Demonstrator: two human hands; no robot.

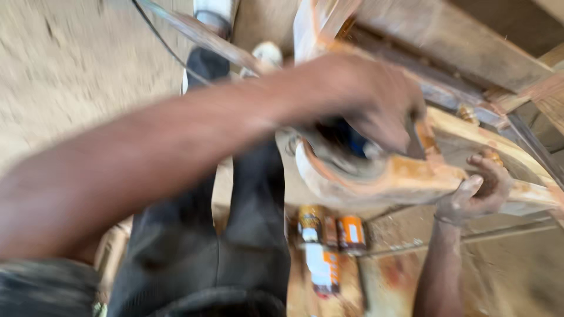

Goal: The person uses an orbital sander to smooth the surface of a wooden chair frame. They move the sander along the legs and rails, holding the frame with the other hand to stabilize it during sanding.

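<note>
A curved pale wooden piece (pixel 411 176) with orange-brown stains lies across the right half of the view. My left hand (pixel 367 97) reaches over it from the lower left, fingers curled down on a dark and blue object (pixel 346 138) pressed against the wood; motion blur hides what the object is. My right hand (pixel 479 188) comes up from the bottom right and grips the lower edge of the curved piece from beneath, fingers wrapped around it.
Orange-and-white cans (pixel 351 233) and a bottle (pixel 323 264) lie on a board below the wooden piece. My dark trousers (pixel 252 235) and a white shoe (pixel 214 12) fill the middle. Sandy ground (pixel 70 70) is at left, a thin cable (pixel 158 41) crosses it, and wooden planks (pixel 458 47) at upper right.
</note>
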